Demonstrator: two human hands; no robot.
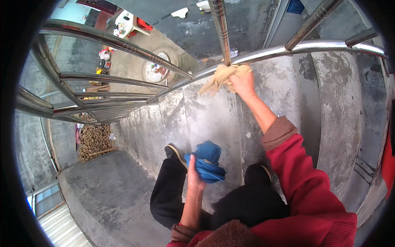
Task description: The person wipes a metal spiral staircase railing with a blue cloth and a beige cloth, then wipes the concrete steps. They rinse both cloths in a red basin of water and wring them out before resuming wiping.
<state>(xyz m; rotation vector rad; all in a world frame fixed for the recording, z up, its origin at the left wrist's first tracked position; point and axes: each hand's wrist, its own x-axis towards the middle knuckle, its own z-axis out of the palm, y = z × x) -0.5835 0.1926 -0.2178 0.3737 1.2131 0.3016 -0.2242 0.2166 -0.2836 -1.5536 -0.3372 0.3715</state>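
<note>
My right hand (242, 82) is closed around a tan cloth (224, 75), pressed at the foot of an upright metal post (224, 37) where it meets the lower rail (256, 57) of a shiny metal stair railing. One end of the cloth hangs loose to the left. Lower down, in front of my body, my left hand (195, 176) grips a bunched blue cloth (208, 160), with the thumb lying along its left side. This blue cloth touches neither the railing nor the steps.
Concrete stair treads (213, 114) run beneath my feet, with more steps at right. Beyond the railing, a lower yard holds a white table (125, 24), a round lid (154, 68) with things on it, and a black bucket (104, 64). Stacked firewood (95, 140) stands at lower left.
</note>
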